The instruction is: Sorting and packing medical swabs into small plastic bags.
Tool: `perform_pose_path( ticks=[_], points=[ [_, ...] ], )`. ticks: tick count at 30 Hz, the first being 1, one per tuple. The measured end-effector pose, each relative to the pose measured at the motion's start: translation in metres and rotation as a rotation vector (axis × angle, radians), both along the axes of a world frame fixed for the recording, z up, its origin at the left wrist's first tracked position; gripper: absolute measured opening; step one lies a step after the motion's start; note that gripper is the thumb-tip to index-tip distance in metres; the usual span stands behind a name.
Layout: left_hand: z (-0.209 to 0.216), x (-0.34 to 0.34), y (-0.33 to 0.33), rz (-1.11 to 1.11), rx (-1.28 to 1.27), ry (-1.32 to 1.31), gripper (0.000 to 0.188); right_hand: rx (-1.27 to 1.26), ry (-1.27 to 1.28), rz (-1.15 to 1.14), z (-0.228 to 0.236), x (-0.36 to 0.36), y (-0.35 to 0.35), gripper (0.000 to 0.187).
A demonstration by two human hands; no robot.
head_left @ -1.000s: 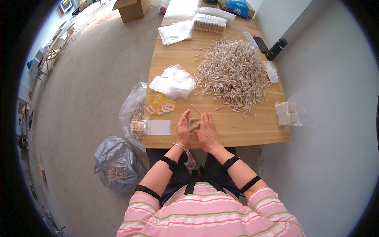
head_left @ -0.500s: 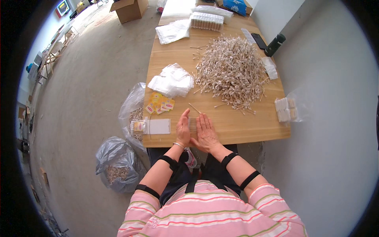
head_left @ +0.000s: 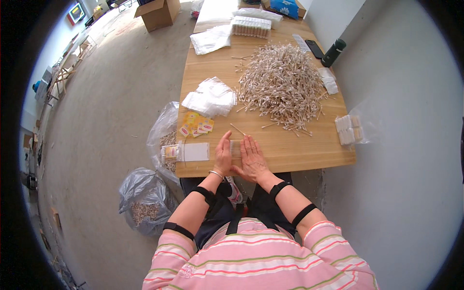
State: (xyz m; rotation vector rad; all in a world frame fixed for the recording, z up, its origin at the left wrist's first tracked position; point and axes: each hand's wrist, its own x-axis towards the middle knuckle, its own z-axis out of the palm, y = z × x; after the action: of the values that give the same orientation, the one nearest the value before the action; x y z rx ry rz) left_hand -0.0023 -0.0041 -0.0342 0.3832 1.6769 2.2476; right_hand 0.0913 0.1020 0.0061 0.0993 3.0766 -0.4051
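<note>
A flat row of cotton swabs (head_left: 235, 149) lies on the wooden table near its front edge, between my two hands. My left hand (head_left: 223, 155) stands on its edge along the row's left side, fingers stretched out. On the other side, my right hand (head_left: 252, 158) rests flat with straight fingers, its inner edge against the row; the thumbs come close together below it. One loose swab (head_left: 237, 129) lies just beyond my fingertips. A large heap of cotton swabs (head_left: 282, 87) covers the middle right of the table.
Left of my hands are a white card (head_left: 195, 152), a filled swab packet (head_left: 170, 152) and yellow labels (head_left: 197, 124). Clear bags (head_left: 210, 98) lie beyond. Swab packs (head_left: 349, 129), a phone (head_left: 314, 49) and a dark bottle (head_left: 334, 52) line the right side. A grey bag (head_left: 145, 200) stands on the floor.
The whole view has shifted slightly. Both hands keep nearly the same pose around the row of swabs.
</note>
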Motion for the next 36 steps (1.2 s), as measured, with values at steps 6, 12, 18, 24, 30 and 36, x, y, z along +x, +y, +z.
perform_pose_path(
  ticks=[6, 12, 18, 24, 30, 36],
  points=[
    [0.028, 0.023, -0.050, -0.154, -0.649, 0.706, 0.038, 0.010, 0.029, -0.013, -0.008, 0.002, 0.005, 0.103],
    [0.039, 0.037, -0.054, -0.263, -0.924, 0.934, 0.049, 0.064, 0.044, 0.005, -0.009, 0.002, 0.004, 0.106],
    [0.036, 0.036, -0.055, -0.294, -0.942, 0.976, 0.053, 0.058, 0.046, 0.001, -0.009, 0.002, 0.004, 0.106],
    [0.036, 0.035, -0.053, -0.268, -0.916, 1.002, 0.058, 0.032, 0.017, -0.003, -0.006, 0.001, 0.004, 0.105],
    [0.037, 0.035, -0.051, -0.299, -0.983, 0.987, 0.062, 0.067, 0.065, -0.005, -0.011, 0.001, 0.004, 0.103],
    [0.040, 0.035, -0.049, -0.309, -0.972, 0.955, 0.061, 0.022, 0.093, -0.007, -0.010, 0.002, 0.004, 0.101]
  ],
)
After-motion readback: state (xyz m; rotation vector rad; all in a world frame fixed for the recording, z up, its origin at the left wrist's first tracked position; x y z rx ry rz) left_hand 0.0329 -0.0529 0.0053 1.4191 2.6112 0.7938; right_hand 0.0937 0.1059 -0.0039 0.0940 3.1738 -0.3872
